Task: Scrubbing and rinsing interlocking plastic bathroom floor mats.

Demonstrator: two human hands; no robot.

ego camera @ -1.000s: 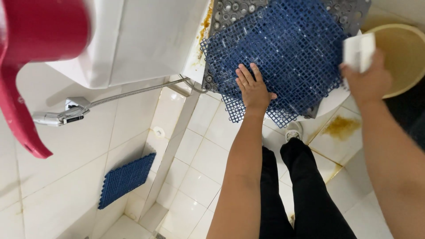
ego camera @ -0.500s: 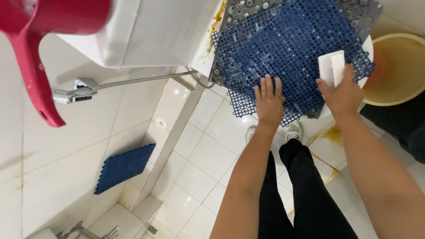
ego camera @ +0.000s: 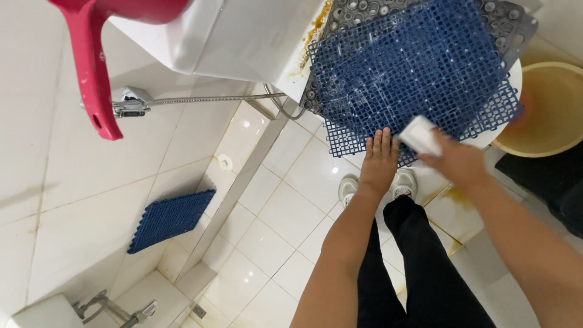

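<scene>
Red plastic scoop (ego camera: 91, 67) top left, one. Metal spray nozzle (ego camera: 130, 102) on hose. One small blue grid mat (ego camera: 172, 220) on floor. Two stacked mats on white worktop: large blue grid mat (ego camera: 419, 73) over grey one (ego camera: 358, 9). Left hand (ego camera: 379, 161) flat, fingers together, pressing blue mat's near edge. Right hand (ego camera: 456, 159), blurred, gripping white block (ego camera: 420, 135) against mat. One beige bucket (ego camera: 549, 109) far right.

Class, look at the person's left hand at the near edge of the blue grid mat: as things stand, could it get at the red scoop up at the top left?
Probably not without moving. The left hand lies flat on the blue grid mat, while the red scoop hangs far off to the side, beyond the spray hose. Nothing blocks the way; the gap looks too wide.
</scene>
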